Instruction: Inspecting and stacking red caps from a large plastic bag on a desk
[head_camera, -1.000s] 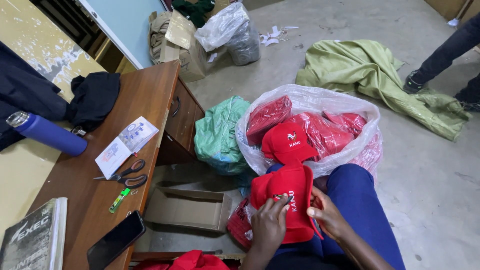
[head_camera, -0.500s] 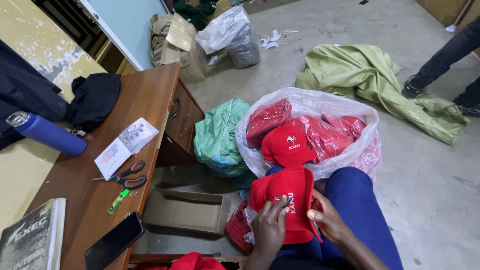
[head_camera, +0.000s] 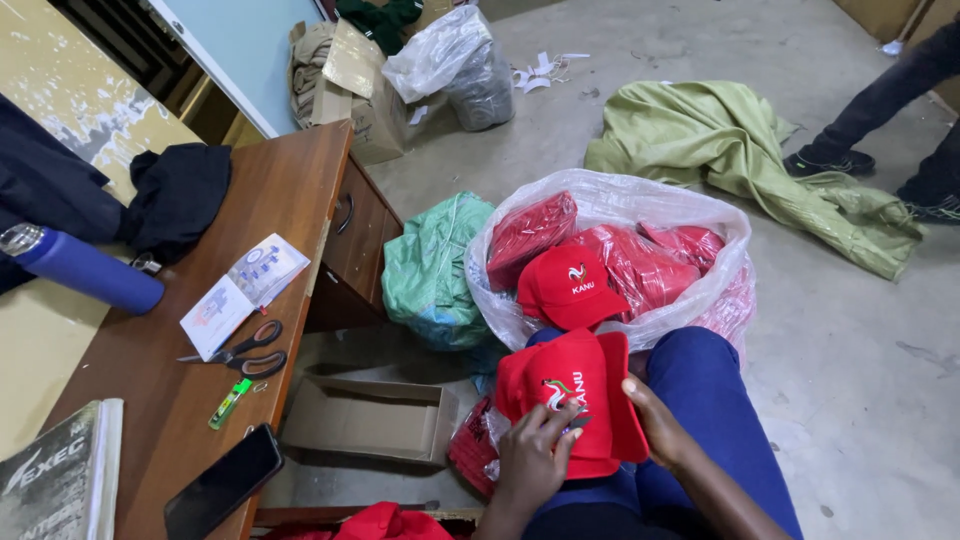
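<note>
Both hands hold 1 red cap (head_camera: 575, 400) on the lap: the left hand (head_camera: 535, 460) pinches its front with curled fingers, and the right hand (head_camera: 660, 425) grips its edge at 3 o'clock. At 12 o'clock from it stands a clear bag (head_camera: 620, 200) of red caps, with a cardboard box (head_camera: 365, 420) at 9 o'clock. Farther toward 9 o'clock, scissors (head_camera: 245, 350) and a phone (head_camera: 222, 485) lie on the desk (head_camera: 290, 190).
</note>
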